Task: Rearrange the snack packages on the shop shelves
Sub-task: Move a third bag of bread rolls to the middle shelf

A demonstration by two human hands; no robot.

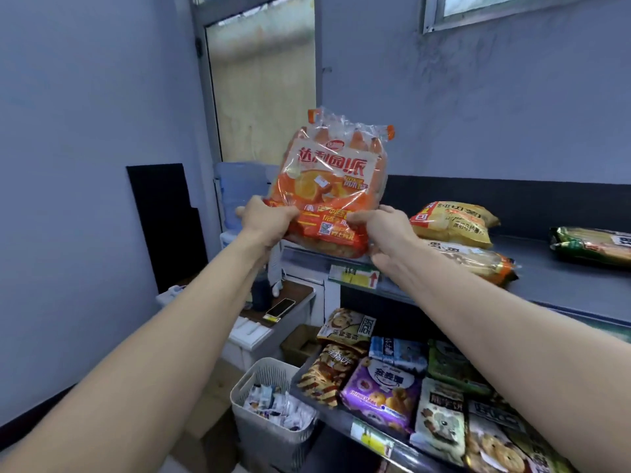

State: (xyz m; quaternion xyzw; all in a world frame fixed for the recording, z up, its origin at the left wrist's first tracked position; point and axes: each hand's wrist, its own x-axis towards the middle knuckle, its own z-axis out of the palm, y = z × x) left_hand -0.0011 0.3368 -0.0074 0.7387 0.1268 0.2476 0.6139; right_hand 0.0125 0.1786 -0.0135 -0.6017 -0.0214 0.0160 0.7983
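Holding the orange snack bag (327,186) upright, I have my left hand (269,220) gripping its lower left corner and my right hand (382,230) gripping the lower right edge, fingers curled under the base. The bag stands with its long axis vertical and its sealed top pointing up, its bottom just above the left end of the top shelf (546,278), at the front lip. I can't tell whether the base already touches the shelf or hangs just clear of it.

What the next move turns on, as I judge it: the bare stretch of shelf lies behind and to the right of the bag, toward the yellow chip bag (450,223) and the flat packet (478,261) below it. My right hand is the nearer one to those neighbours, so it would lead any slide that way, while the left steadies the outer corner at the shelf's open end, where a tall, soft bag could tip off.
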